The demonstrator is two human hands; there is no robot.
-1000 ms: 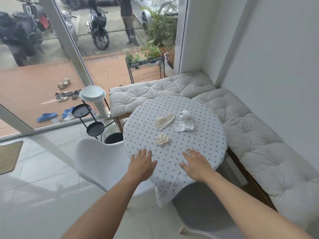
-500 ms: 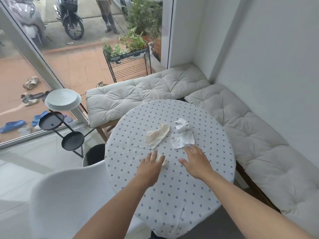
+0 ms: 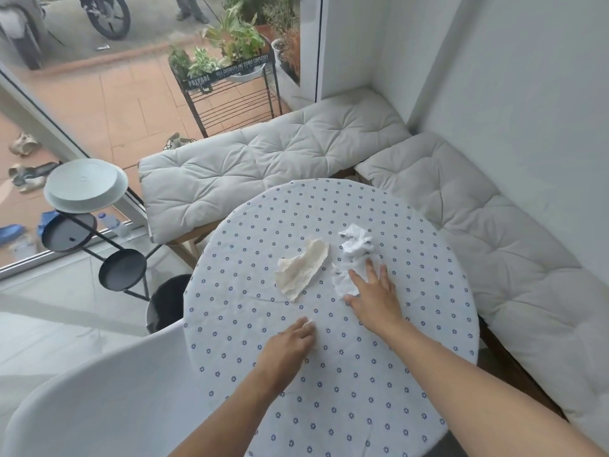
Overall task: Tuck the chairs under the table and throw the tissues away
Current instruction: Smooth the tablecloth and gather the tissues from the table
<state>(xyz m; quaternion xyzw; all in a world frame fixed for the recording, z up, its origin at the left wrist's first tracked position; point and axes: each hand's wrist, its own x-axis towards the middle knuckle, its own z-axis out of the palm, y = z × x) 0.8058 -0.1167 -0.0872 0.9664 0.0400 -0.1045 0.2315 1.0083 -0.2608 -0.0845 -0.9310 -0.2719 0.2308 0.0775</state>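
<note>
A round table point(image 3: 346, 384) with a dotted cloth carries the tissues. A flat cream tissue point(image 3: 303, 268) lies near its middle. To the right of it is a crumpled white tissue point(image 3: 356, 242). My right hand point(image 3: 372, 291) rests on the near part of that white tissue with its fingers spread. My left hand point(image 3: 290, 344) is curled over a small crumpled tissue point(image 3: 309, 323), of which only a white edge shows at the fingertips. A white chair point(image 3: 99, 397) stands at the lower left, its shell against the table's edge. A grey chair point(image 3: 454, 446) peeks out at the bottom right.
A black bin point(image 3: 168, 301) stands on the floor left of the table. Beside it is a black tiered stand point(image 3: 122, 268) with a white tray on top. Cushioned benches point(image 3: 263, 163) wrap the corner behind and right of the table. Glass doors are on the left.
The view has come closer over the table. My right hand reached forward onto the white tissue. My left hand curled over the small tissue.
</note>
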